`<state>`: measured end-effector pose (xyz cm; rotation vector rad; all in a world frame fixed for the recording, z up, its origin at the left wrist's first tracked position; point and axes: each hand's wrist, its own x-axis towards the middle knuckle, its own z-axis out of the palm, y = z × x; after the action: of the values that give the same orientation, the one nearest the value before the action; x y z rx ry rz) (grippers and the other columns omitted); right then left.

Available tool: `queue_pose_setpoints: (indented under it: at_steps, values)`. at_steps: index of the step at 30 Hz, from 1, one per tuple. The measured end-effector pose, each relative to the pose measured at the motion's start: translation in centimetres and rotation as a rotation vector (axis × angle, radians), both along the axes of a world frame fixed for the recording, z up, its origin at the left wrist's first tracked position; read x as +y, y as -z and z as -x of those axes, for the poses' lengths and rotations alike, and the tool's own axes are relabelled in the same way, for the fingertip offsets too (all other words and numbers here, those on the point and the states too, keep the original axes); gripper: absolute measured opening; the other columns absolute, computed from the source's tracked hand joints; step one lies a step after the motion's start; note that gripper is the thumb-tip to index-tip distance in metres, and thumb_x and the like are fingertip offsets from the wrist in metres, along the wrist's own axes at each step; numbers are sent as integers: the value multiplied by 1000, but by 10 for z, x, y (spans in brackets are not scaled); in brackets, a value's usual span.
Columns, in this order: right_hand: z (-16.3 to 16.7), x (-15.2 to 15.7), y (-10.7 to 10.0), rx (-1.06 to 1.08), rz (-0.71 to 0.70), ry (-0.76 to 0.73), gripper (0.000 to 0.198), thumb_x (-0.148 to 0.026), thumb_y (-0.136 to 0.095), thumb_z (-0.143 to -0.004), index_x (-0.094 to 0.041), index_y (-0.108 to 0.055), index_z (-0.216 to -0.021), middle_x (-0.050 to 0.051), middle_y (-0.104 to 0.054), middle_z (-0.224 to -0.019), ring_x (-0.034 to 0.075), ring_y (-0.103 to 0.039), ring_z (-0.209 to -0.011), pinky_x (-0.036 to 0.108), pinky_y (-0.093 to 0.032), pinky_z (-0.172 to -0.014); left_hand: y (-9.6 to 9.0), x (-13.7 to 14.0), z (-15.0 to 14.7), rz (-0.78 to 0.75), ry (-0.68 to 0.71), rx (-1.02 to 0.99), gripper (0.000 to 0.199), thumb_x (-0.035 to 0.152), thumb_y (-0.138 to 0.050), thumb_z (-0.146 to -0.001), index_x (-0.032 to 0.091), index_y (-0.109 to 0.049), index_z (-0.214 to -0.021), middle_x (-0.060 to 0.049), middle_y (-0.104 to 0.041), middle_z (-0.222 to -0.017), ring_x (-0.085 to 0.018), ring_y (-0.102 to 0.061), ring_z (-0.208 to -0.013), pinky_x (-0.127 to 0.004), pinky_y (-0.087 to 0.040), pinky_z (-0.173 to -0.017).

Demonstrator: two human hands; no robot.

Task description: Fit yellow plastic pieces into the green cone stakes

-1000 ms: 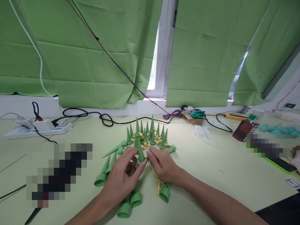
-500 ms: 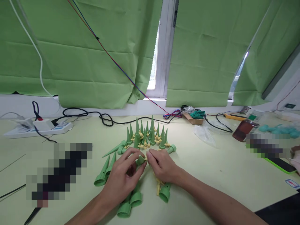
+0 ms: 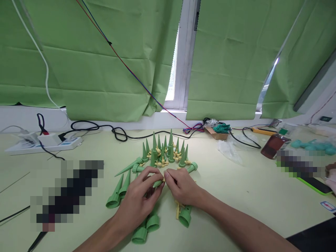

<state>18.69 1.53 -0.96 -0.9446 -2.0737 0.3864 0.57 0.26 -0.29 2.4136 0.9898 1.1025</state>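
My left hand (image 3: 140, 192) is closed around a green plastic watering spike (image 3: 158, 183), of which only a part shows between the fingers. My right hand (image 3: 182, 185) pinches a small yellow valve (image 3: 164, 179) against the spike's side; most of the valve is hidden by the fingertips. Beyond my hands stand several green spikes (image 3: 171, 154) with yellow valves (image 3: 159, 163) at their bases. Left of my left hand lie more spikes (image 3: 114, 196), and others (image 3: 139, 235) lie below it. Under my right wrist are loose yellow valves (image 3: 177, 211) beside another spike (image 3: 185, 217).
A white power strip (image 3: 70, 143) with black cables lies at the back left. Toward the back right are a small cardboard box (image 3: 216, 134), a clear plastic bag (image 3: 229, 152) and a bottle of dark red liquid (image 3: 273, 145). Green curtains (image 3: 110, 70) hang behind the table.
The green spike in my left hand has turned slightly, so a different side of it shows. Both hands stay together in the same place.
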Motion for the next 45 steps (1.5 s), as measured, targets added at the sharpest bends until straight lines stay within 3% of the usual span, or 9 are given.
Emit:
queue_pose_setpoints:
  at_steps: [9, 18, 24, 29, 39, 45]
  values:
    - [2, 2, 5, 101, 16, 33, 33, -27, -35, -101, -21, -34, -69, -4, -40, -59, 11, -37, -52, 27, -28, -55, -3, 1, -2, 11, -115, -26, 16, 27, -52, -94, 26, -55, -110, -5, -55, -111, -12, -54, -64, -23, -45, -51]
    - [3, 0, 2, 235, 24, 74, 33, -29, -36, -102, -22, -37, -70, -4, -42, -60, 11, -38, -53, 26, -30, -54, -3, 3, -1, 164, -241, -74, 29, 37, -52, -92, 25, -48, -118, -4, -62, -104, -14, -58, -63, -25, -44, -50]
    - [2, -1, 3, 253, 30, 52, 33, -28, -37, -102, -22, -37, -70, -4, -41, -61, 12, -39, -54, 25, -31, -56, -9, 2, -3, 336, -237, -189, 33, 49, -42, -97, 24, -51, -117, 3, -59, -67, -15, -54, -55, -26, -43, -53]
    - [2, -1, 2, 229, 19, -17, 31, -27, -38, -102, -21, -39, -71, -3, -44, -65, 12, -41, -57, 25, -32, -58, -14, -1, -4, 410, -166, -231, 37, 53, -46, -95, 23, -53, -116, 6, -51, -59, -15, -50, -54, -24, -39, -51]
    - [2, -1, 2, 218, 32, -45, 29, -27, -38, -101, -21, -38, -73, -3, -43, -64, 12, -39, -57, 26, -30, -58, -9, -1, 0, 339, -199, -158, 34, 51, -47, -95, 25, -52, -117, 5, -50, -65, -16, -51, -61, -26, -42, -58]
    - [0, 0, 1, 197, 39, -31, 31, -26, -37, -102, -21, -34, -71, -4, -40, -62, 12, -38, -55, 26, -29, -57, -8, -4, -2, 213, -220, -120, 30, 46, -53, -93, 24, -53, -114, 4, -56, -69, -16, -55, -61, -26, -45, -56]
